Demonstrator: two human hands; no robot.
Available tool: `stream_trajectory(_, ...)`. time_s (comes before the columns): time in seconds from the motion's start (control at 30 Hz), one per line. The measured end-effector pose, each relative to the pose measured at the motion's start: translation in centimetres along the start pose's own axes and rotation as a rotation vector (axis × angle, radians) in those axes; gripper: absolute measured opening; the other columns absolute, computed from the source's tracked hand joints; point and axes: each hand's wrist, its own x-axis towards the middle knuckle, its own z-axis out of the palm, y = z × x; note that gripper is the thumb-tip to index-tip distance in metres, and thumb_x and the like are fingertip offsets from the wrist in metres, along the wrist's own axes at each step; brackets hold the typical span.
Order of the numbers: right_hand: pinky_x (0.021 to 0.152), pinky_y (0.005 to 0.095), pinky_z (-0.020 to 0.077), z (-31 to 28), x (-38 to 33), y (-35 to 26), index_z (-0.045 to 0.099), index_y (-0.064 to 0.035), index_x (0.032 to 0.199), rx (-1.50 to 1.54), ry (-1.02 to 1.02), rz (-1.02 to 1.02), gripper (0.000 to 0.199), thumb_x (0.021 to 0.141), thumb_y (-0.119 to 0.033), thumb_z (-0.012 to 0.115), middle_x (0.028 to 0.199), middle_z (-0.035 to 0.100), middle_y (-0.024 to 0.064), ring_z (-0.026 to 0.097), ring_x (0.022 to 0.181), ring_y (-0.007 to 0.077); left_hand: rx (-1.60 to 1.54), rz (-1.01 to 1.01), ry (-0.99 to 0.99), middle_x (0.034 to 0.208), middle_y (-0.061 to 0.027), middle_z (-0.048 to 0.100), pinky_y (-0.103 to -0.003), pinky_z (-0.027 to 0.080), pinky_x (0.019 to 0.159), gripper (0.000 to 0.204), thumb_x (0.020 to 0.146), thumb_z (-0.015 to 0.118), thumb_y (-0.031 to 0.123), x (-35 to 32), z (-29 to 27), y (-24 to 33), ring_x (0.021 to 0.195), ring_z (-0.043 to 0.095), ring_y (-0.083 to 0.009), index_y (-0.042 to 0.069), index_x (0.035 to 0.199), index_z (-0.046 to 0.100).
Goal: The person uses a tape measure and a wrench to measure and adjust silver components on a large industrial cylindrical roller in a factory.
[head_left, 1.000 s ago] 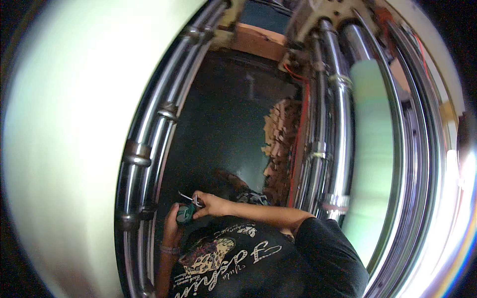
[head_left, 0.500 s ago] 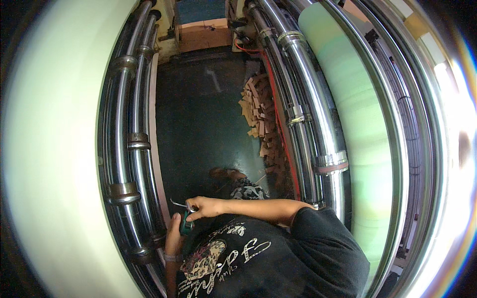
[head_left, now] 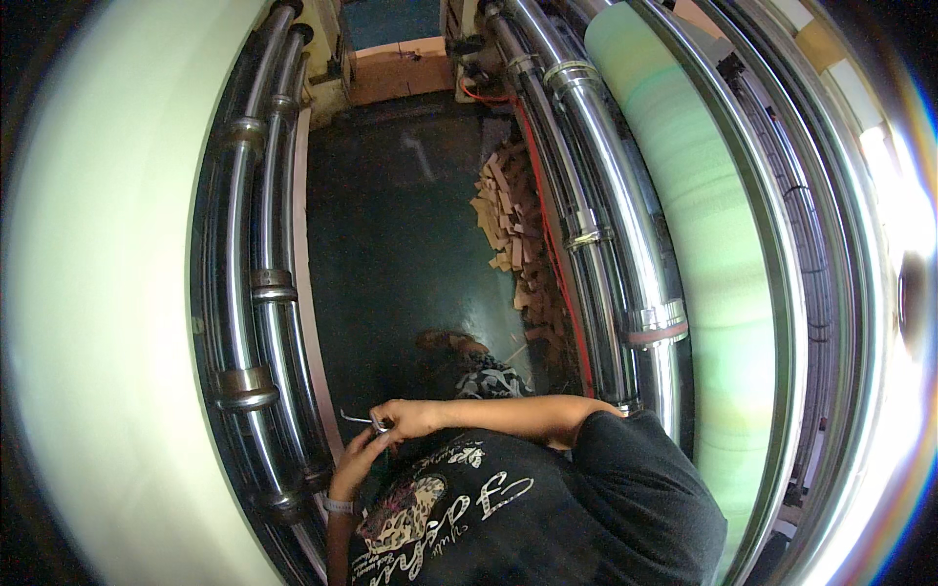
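Observation:
Both hands meet in front of my chest, low in the head view. My right hand (head_left: 408, 418) reaches across from the right and pinches a small bent metal key (head_left: 356, 419) whose thin end sticks out to the left. My left hand (head_left: 352, 469) rises from below with a band on its wrist, its curled fingers touching the same spot under the right hand's fingertips. What the left hand itself grips is hidden. My black printed shirt (head_left: 508, 518) fills the lower middle.
Shiny steel rollers (head_left: 256, 293) with collars run along the left, more rollers (head_left: 596, 234) along the right beside a pale green roll (head_left: 703, 254). Between them lies a dark floor (head_left: 401, 254) with a heap of cardboard scraps (head_left: 513, 225) and my patterned shoe (head_left: 489, 376).
The view has swung so the left rollers sit nearer the frame's left edge. Both hands stay together at my chest; the teal thing seen in them a second ago no longer shows.

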Motion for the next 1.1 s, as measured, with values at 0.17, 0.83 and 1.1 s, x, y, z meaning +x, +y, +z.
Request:
stream_trajectory(0.17, 0.054, 0.0282, 0.0415, -0.4, -0.2, 0.3, 0.048, -0.0025, 0.078, -0.011, 0.007, 0.007, 0.023, 0.080, -0.020, 0.064, 0.065, 0.052, 0.0035, 0.050, 0.059, 0.0118, -0.031, 0.054, -0.007, 0.106, -0.0051, 0.056, -0.027, 0.035, 0.089, 0.050, 0.083, 0.056, 0.038, 0.3, 0.6, 0.1, 0.097, 0.050, -0.0137, 0.000, 0.115, 0.052)
stream_trajectory(0.83, 0.059, 0.0275, 0.0411, -1.1, -2.0, 0.4, 0.050, -0.0024, 0.081, 0.008, -0.025, 0.028, 0.021, 0.078, -0.016, 0.066, 0.069, 0.052, 0.0025, 0.048, 0.067, 0.0106, -0.055, 0.087, 0.050, 0.104, -0.0046, 0.056, -0.026, 0.034, 0.090, 0.046, 0.086, 0.054, 0.037, 0.6, 3.1, -1.1, 0.098, 0.050, -0.0128, 0.001, 0.114, 0.053)
stream_trajectory(1.1, 0.060, 0.0275, 0.0425, -1.1, -1.8, 1.4, 0.050, -0.0021, 0.081, -0.009, -0.084, 0.009, 0.021, 0.078, -0.017, 0.065, 0.072, 0.055, 0.0031, 0.050, 0.068, 0.0107, -0.101, 0.049, 0.123, 0.096, -0.0034, 0.058, -0.026, 0.035, 0.088, 0.042, 0.085, 0.054, 0.038, -0.5, 4.3, 0.0, 0.094, 0.051, -0.0125, 0.003, 0.107, 0.056)
